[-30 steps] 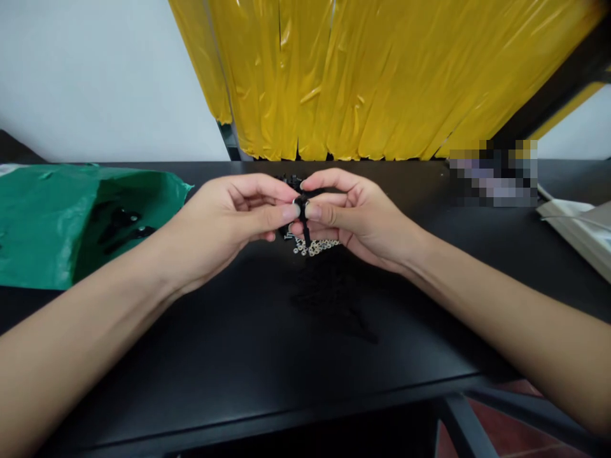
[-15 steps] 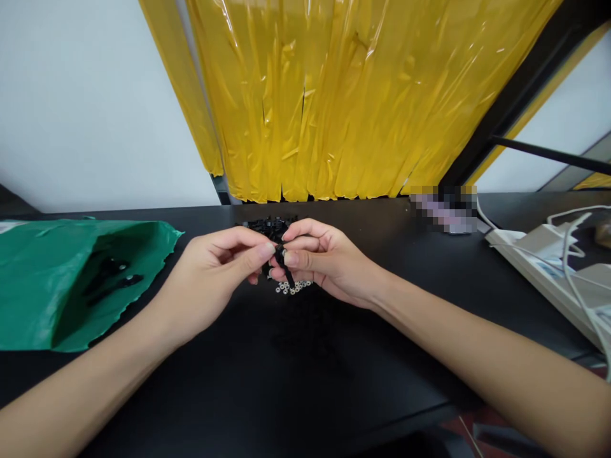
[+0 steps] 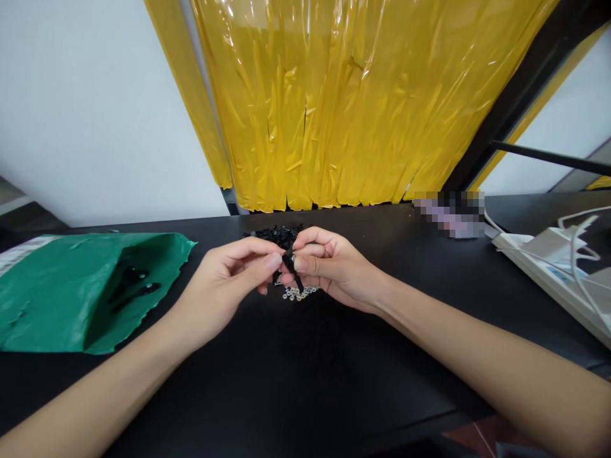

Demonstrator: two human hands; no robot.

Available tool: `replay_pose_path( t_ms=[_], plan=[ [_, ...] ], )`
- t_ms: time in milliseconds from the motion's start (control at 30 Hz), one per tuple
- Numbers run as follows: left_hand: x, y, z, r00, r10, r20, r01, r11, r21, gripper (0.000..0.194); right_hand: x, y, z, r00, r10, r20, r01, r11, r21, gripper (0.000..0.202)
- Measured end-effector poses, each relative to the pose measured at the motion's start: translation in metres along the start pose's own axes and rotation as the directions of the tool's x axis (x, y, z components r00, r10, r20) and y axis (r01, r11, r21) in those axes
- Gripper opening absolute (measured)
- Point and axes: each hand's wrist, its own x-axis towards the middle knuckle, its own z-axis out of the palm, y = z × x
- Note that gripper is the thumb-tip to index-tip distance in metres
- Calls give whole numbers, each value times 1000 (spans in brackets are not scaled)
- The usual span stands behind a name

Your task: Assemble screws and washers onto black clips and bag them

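Note:
Between my two hands is a small black part (image 3: 296, 277) with a narrow tail pointing down; its exact kind is not clear. My left hand (image 3: 238, 270) pinches its upper left side with thumb and forefinger. On the other side, my right hand (image 3: 331, 264) grips it, the thumb pressed against its head. A pile of small black pieces (image 3: 277, 235) lies on the table just behind the fingers, partly hidden by them. Several small silvery rings, like nuts or washers (image 3: 293, 294), lie below the hands.
At left lies an open green plastic bag (image 3: 52, 286) with black pieces inside (image 3: 138, 286). A white power strip (image 3: 548, 273) with plugs and cables stands at right. Near the back edge is a blurred-out purple item (image 3: 451, 219). Yellow plastic strips (image 3: 334, 114) hang behind the black table (image 3: 296, 381).
The camera view has shifted slightly, so the scene sits a little further right and lower. Both hands keep hold of the black part, with hardly any change in grip.

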Motion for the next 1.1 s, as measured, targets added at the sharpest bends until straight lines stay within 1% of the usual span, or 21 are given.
replay_pose_path(
  t_ms=[100, 167, 200, 267, 333, 367, 400, 467, 533, 567, 700, 867, 1033, 1100],
  plan=[
    [-1, 6, 3, 994, 105, -37, -98, 982, 158, 16, -1, 1, 0, 1000, -5, -7, 5, 1000, -4, 33],
    [-2, 11, 5, 988, 143, -62, -128, 970, 208, 14, -2, 1, 0, 1000, 1, -3, -1, 1000, -3, 31],
    [-2, 12, 5, 987, 143, -74, -126, 971, 203, 11, -2, 1, 0, 1000, 7, 2, -7, 1000, -1, 30],
    [-2, 12, 4, 992, 98, -80, -87, 987, 139, 1, -2, 1, 0, 1000, 20, 12, -20, 1000, 3, 29],
    [-1, 10, 1, 998, 44, -55, -41, 998, 44, 14, -2, 0, 0, 1000, 26, 16, -26, 1000, 3, 28],
    [0, 9, 0, 999, 31, -45, -31, 999, 12, 17, -2, 0, 0, 1000, 23, 17, -23, 1000, 2, 28],
    [0, 8, -1, 999, 31, -37, -31, 1000, 2, 16, -2, 0, 0, 1000, 17, 18, -17, 1000, 2, 27],
    [0, 8, -1, 998, 58, -35, -56, 997, 52, 9, -2, 0, 0, 1000, -2, 28, 2, 1000, 13, 26],
    [0, 10, 1, 995, 93, -35, -88, 987, 133, 15, -2, 0, -1, 999, -15, 50, 13, 1000, 25, 23],
    [-1, 11, 3, 993, 110, -40, -102, 982, 161, 15, -2, 0, -1, 998, -17, 60, 15, 999, 30, 23],
    [-3, 16, 7, 988, 135, -68, -120, 973, 199, 8, -3, 2, -3, 998, 6, 70, -7, 1000, 25, 23],
    [-3, 18, 5, 996, 83, -19, -80, 985, 156, 3, -5, 0, -6, 992, 37, 119, -34, 999, -27, 22],
    [-4, 18, 4, 999, -23, 36, 19, 995, 99, 4, -8, -4, -5, 982, 39, 187, -18, 994, -111, 14],
    [-4, 16, 5, 997, -63, 40, 61, 997, 47, 4, -8, -5, -4, 980, 47, 195, -22, 992, -128, 15]
  ],
)
